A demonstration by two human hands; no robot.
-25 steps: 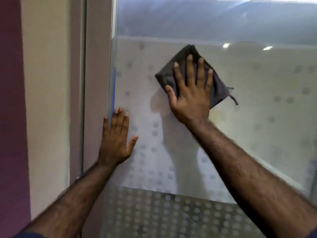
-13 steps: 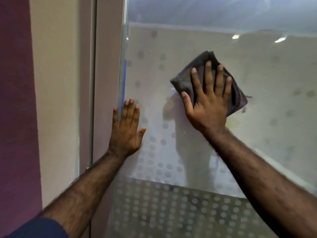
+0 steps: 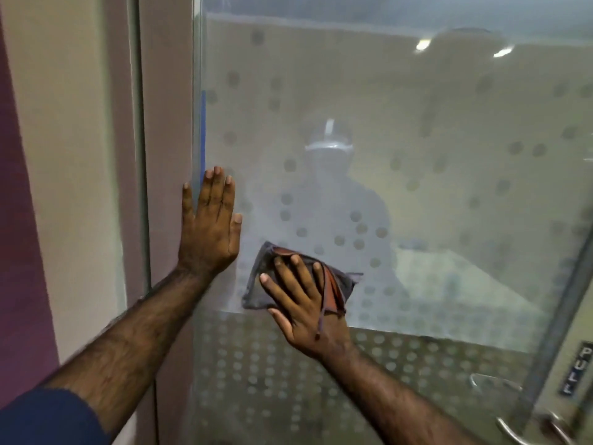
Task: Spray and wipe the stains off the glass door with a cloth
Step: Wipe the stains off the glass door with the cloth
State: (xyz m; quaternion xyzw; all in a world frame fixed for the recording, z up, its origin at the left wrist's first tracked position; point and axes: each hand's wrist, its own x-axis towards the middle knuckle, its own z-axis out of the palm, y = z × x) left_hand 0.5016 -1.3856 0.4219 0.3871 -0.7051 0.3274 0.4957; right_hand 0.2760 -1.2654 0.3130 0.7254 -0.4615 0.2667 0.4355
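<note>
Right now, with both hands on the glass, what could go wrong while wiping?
1. The left hand presses bare and flat on the glass door near its edge, so it may leave fresh palm marks.
2. A loose fold and strap of the cloth lie over the right hand, so it may bunch or slip.
3. Wiping rightward, the hand could knock the metal handle.

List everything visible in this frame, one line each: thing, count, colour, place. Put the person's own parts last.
glass door: one, frosted with grey dots, fills centre and right
cloth: one, grey, low on the glass under the right hand
door handle: one, metal, bottom right
PULL sign: one, dark, right edge
frame: one, pale, left of the glass
wall: one, purple, far left
left hand: one, flat at the glass's left edge
right hand: one, presses the cloth
</note>
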